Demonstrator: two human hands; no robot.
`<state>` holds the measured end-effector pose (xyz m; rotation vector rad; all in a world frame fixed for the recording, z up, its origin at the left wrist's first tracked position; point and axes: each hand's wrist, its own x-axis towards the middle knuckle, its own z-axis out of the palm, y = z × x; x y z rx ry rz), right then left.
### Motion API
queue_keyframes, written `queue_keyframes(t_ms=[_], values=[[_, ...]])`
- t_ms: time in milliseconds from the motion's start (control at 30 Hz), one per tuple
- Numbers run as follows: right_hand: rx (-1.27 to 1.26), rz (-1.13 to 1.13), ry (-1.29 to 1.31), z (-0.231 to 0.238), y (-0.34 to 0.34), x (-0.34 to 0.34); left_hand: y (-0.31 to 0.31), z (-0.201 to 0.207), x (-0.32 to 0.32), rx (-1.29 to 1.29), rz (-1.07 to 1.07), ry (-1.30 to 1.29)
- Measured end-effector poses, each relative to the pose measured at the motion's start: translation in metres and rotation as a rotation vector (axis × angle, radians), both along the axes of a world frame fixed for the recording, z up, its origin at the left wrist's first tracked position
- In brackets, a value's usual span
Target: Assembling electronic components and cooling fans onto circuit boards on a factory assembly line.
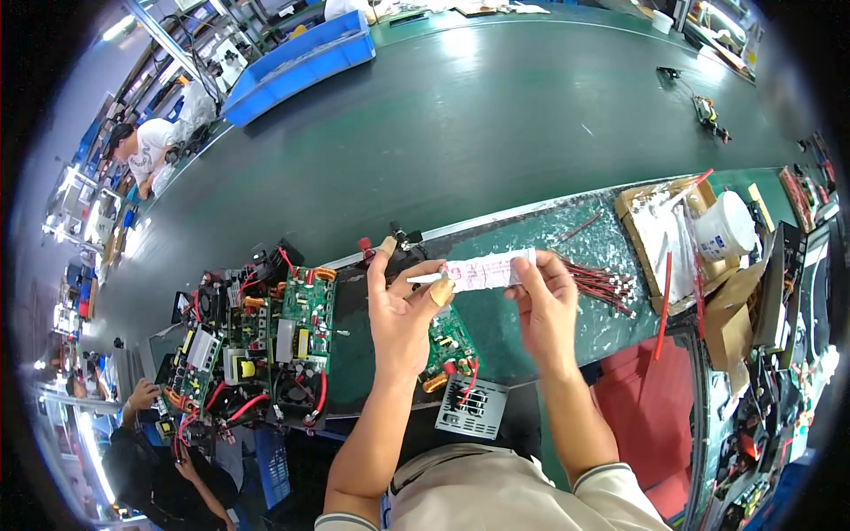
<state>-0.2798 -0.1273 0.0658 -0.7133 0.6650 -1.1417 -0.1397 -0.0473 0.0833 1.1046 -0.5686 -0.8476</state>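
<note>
A white squeeze tube [489,273] with reddish print and a pointed nozzle is held level above the bench, its nozzle aimed left. My left hand [398,314] grips the nozzle end between thumb and a finger; its index finger sticks up apart. Yellowish covers sit on that thumb tip and index tip. At the tube's flat tail, my right hand [547,305] pinches with the thumb on top and fingers beneath. Below and between my hands lies a green circuit board [453,341], partly hidden by my left hand. A perforated metal panel [474,409] is attached or close to its near edge.
Several circuit assemblies [305,319] with red wires crowd the left. Red-black wires [602,288] lie bundled right of my right hand. Farther right is a cardboard box [639,212] with a white tub [726,226]. A blue bin [301,66] rests across the dark conveyor [496,115]. Co-workers are at left.
</note>
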Motion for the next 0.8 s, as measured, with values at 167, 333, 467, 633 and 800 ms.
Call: queue_keyframes(t_ms=[167,333,467,633,800], values=[[0.095,0.214,-0.157,-0.004,0.018,0.031,-0.006,0.001,-0.01,-0.013,0.0,0.175],[0.111,0.236,-0.134,-0.007,0.005,0.038,-0.014,-0.001,-0.005,0.017,0.007,-0.018],[0.03,0.145,-0.106,-0.017,-0.023,0.035,-0.015,0.01,0.038,0.149,0.327,-1.076],[0.072,0.041,0.047,-0.037,-0.061,0.04,-0.019,0.004,0.07,0.464,0.128,-1.541],[0.129,0.052,0.122,-0.046,-0.072,0.051,-0.013,-0.001,0.059,0.537,0.096,-1.318]])
